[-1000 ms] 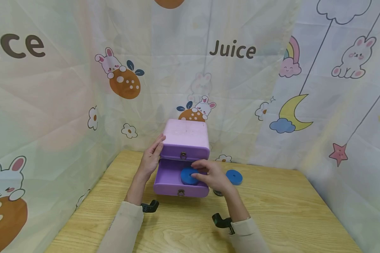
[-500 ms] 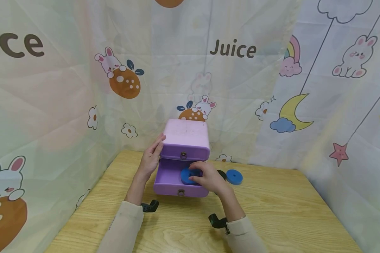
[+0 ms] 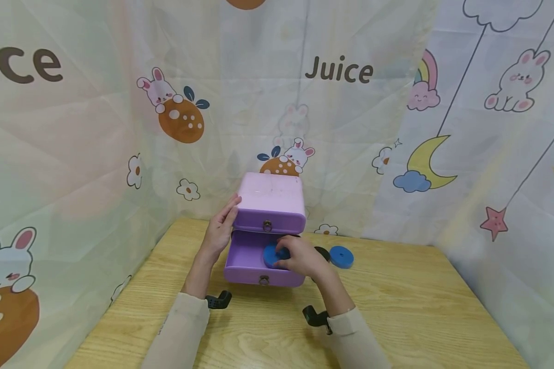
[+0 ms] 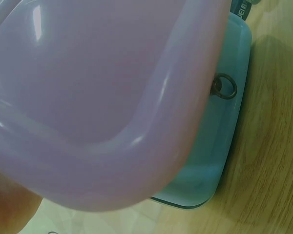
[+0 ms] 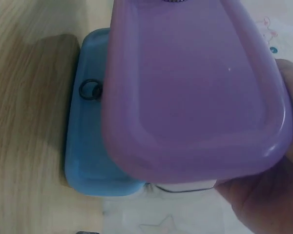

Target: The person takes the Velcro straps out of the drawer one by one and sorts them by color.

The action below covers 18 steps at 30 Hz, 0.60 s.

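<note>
A small drawer cabinet stands on the table with a pale pink top. Its purple drawer is pulled out below a closed upper one. Inside lies a blue disc with a small central hole. My right hand reaches over the drawer's right side, and its thumb and curled fingers grip the disc's right part, hiding it. In the right wrist view the purple drawer front hides the fingertips. My left hand rests straight fingers along the cabinet's left side. A light blue drawer with a ring pull sits lower.
On the wooden table, right of the cabinet, lie another blue disc and a black round piece, partly behind my right hand. A printed curtain hangs behind and at both sides.
My right hand has shifted slightly left and further over the blue disc, covering more of it. The black piece has come into view beside it. The left hand stays put.
</note>
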{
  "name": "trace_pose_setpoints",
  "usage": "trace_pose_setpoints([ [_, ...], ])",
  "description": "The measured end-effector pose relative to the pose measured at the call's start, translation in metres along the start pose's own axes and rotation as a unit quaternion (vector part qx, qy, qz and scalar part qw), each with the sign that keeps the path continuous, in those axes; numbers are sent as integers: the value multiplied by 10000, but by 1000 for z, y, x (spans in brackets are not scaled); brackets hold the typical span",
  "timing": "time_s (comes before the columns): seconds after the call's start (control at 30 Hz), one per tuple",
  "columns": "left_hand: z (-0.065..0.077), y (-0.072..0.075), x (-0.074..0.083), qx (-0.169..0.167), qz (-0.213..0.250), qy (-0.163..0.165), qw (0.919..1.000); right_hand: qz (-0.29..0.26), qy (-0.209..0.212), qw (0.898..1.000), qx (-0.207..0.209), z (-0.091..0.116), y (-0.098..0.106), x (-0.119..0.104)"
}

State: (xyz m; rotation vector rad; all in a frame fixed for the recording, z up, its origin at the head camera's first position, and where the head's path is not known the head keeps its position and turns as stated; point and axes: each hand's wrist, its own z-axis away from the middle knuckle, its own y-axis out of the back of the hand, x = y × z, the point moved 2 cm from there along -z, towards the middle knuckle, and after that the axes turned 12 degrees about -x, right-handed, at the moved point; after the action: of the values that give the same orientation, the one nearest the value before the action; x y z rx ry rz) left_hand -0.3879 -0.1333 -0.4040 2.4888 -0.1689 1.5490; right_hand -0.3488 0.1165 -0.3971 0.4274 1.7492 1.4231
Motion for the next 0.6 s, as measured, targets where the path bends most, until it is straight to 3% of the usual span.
trace_pose_setpoints([
  [0.2, -1, 1, -4, 37, -52, -31, 10000, 427, -226, 9983, -337, -4, 2, -5],
  [0.6, -1, 0, -3, 48, -90, -63, 9999, 577, -387, 9961, -538, -8, 2, -9],
])
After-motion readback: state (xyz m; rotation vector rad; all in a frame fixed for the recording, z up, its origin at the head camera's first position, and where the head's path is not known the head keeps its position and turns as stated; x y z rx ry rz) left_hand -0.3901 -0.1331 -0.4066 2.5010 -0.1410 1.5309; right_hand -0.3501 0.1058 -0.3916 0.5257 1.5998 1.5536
